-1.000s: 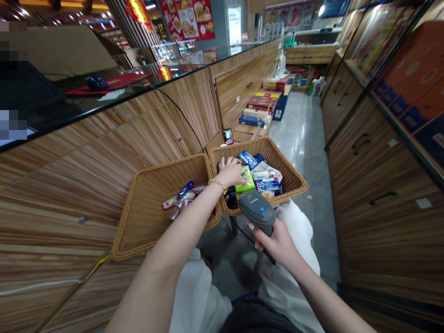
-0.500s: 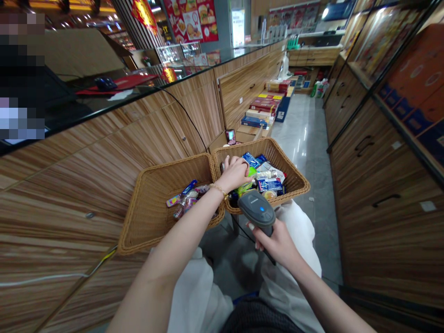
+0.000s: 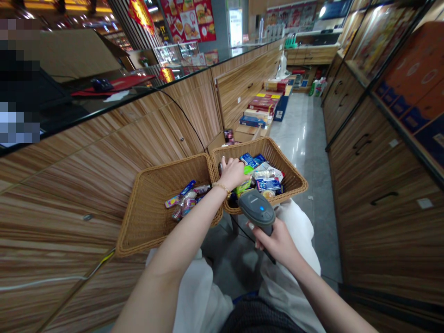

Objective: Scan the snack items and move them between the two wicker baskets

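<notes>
My left hand [image 3: 234, 173], with a beaded bracelet on its wrist, reaches into the right wicker basket [image 3: 294, 185]. Its fingers curl downward and close on a bright green packet [image 3: 244, 185]; the fingertips are partly hidden. Beside that packet lie blue packets [image 3: 268, 185], a clear jar-like container [image 3: 264, 174] and other small goods. In my right hand [image 3: 275, 240] is a dark grey barcode scanner [image 3: 256, 206] with a blue light, its head over the basket's near rim. The left wicker basket [image 3: 132, 217] holds several small wrapped items [image 3: 189, 203].
A wooden counter [image 3: 166, 125] with a dark glossy top runs along the left. Stacked boxes [image 3: 260, 108] stand behind the right basket. Cabinets [image 3: 378, 185] line the right side of the aisle floor [image 3: 298, 138]. A pixelated area covers the far left.
The view has shifted slightly. My left hand has moved a little within the right basket, and more of the green packet shows. The scanner stays almost where it was.
</notes>
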{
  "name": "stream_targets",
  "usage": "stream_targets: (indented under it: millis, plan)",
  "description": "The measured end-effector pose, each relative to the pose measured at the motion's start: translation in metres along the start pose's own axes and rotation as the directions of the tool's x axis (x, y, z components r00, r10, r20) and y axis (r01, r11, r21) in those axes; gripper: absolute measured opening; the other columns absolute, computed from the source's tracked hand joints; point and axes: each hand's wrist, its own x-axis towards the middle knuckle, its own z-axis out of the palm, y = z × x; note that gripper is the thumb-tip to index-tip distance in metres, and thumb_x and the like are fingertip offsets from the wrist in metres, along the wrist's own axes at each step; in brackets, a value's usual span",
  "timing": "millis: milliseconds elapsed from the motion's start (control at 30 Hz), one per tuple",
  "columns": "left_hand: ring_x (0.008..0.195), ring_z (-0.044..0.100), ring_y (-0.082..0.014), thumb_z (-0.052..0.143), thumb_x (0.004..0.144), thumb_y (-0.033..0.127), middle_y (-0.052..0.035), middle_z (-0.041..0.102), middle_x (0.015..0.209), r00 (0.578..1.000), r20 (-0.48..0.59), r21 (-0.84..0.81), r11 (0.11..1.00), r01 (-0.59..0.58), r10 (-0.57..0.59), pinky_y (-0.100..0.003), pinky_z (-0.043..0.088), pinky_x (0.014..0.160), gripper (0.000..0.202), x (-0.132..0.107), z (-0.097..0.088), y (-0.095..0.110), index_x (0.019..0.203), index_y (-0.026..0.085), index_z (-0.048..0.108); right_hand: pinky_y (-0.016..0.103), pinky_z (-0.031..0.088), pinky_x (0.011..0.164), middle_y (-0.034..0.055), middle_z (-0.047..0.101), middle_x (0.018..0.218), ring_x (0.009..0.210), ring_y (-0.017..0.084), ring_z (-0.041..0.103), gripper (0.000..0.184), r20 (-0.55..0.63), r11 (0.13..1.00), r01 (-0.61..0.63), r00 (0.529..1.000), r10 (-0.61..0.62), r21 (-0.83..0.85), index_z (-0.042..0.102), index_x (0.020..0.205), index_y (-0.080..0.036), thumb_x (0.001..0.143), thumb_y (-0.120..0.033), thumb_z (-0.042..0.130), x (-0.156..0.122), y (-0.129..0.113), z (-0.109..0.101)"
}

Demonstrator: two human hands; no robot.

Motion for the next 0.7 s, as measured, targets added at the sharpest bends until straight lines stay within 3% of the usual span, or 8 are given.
stream_targets:
  millis: [267, 433, 700]
  plan:
    - [0.123, 0.052, -0.0374, 0.08, 0.071, 0.054, -0.0112, 0.066, 0.11, 0.992, -0.031, -0.052, 0.992, 0.117, -0.119, -0.057, 0.031, 0.117, 0.039, -0.005, -0.021, -0.02, 0.091, 0.021, 0.079, 0.027, 0.051, 0.046, -0.0002, 0.065, 0.05, 0.044, 0.02, 0.066, 0.018, 0.009, 1.0, 0.02, 1.0, -0.02, 0.004, 0.065, 0.09, -0.019, 0.088, -0.037, 0.065, -0.001, 0.0, -0.001]
    - [0.117, 0.056, -0.036, 0.073, 0.075, 0.06, -0.0123, 0.069, 0.109, 0.972, -0.085, -0.07, 0.975, 0.212, -0.218, -0.051, 0.039, 0.108, 0.043, -0.015, -0.036, -0.037, 0.089, 0.02, 0.08, 0.026, 0.051, 0.045, 0.0006, 0.066, 0.051, 0.045, 0.02, 0.066, 0.021, 0.021, 1.0, 0.027, 0.999, -0.027, -0.002, 0.064, 0.089, -0.019, 0.089, -0.04, 0.064, -0.001, -0.001, 0.002]
    - [0.114, 0.059, -0.0348, 0.071, 0.078, 0.06, -0.0119, 0.072, 0.101, 0.919, -0.127, -0.14, 0.924, 0.356, -0.374, -0.048, 0.041, 0.106, 0.042, -0.033, -0.053, -0.049, 0.081, 0.019, 0.079, 0.026, 0.049, 0.046, -0.0001, 0.065, 0.05, 0.042, 0.018, 0.064, 0.019, 0.028, 0.998, 0.056, 0.998, -0.056, -0.027, 0.062, 0.085, -0.02, 0.09, -0.038, 0.065, -0.002, -0.001, 0.007]
